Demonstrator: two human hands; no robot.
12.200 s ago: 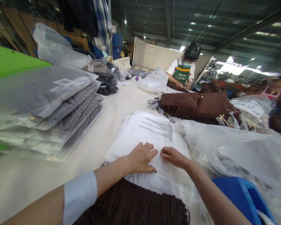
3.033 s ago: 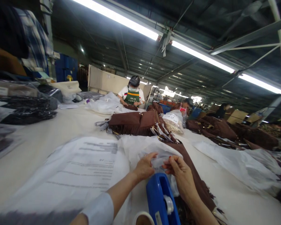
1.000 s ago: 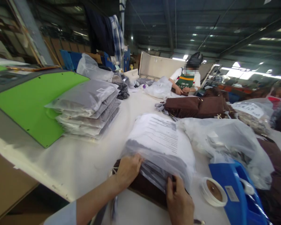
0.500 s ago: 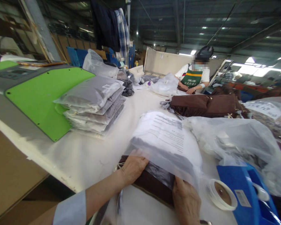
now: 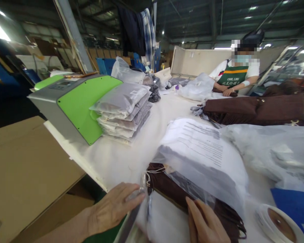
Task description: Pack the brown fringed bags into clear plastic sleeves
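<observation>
A folded brown garment (image 5: 159, 180) with a pale drawstring lies near the front edge of the table, partly under a translucent plastic bag (image 5: 202, 145) printed with lines of text. My left hand (image 5: 116, 206) is by the table's edge, left of the garment, fingers extended beside some clear plastic; I see no firm hold. At the garment's near side my right hand (image 5: 206, 221) rests with fingers stretched out, touching its lower edge. More pale plastic (image 5: 167, 216) lies below the garment, between my hands. The lower part of my right hand is cut off by the frame.
Bagged garments (image 5: 124, 101) are stacked beside a green and grey machine (image 5: 83, 104). A tape roll (image 5: 281, 224) and a blue container (image 5: 291, 206) are at right. Brown garments (image 5: 243, 109) and crumpled plastic (image 5: 276, 152) lie beyond. A co-worker (image 5: 234, 76) is across the table.
My left hand has come off the garment and bag and moved left to the table edge. My right hand has moved out from the bag's opening onto the garment's near edge. The view has turned left.
</observation>
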